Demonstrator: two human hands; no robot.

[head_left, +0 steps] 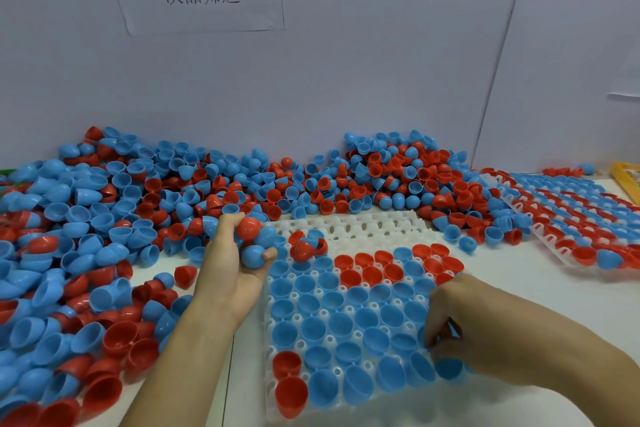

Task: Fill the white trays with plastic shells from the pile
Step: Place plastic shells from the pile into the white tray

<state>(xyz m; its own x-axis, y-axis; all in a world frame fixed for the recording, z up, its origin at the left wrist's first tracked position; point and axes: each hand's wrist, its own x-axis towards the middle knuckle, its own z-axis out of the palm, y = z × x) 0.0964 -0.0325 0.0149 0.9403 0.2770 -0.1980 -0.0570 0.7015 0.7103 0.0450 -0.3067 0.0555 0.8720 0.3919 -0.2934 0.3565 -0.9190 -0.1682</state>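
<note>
Along the left and back of the bench [519, 288] lies the pile of red and blue plastic shells [104, 218], tumbled with their mouths facing every way. The left hand [235, 263] is cupped palm-up at the pile's near edge, fingers curled round a clutch of shells, a red shell [248, 227] on top with its dome upward.

Just right of it sits the white tray [346, 229], its long axis running away from the person. Its near rows are filled, mostly blue with a red patch toward the far right, all seated mouth up; the far rows are open sockets. A few loose shells lie tipped on the tray near the left hand.

The right hand [464, 322] is curled over the tray's near right edge; it seems to press a blue shell [448, 367] there, though whether it grips it I cannot tell. To seat well, each shell should probably go dome down, one per socket, pushed level.

Far right, a second filled tray [568, 215] lies angled.
</note>
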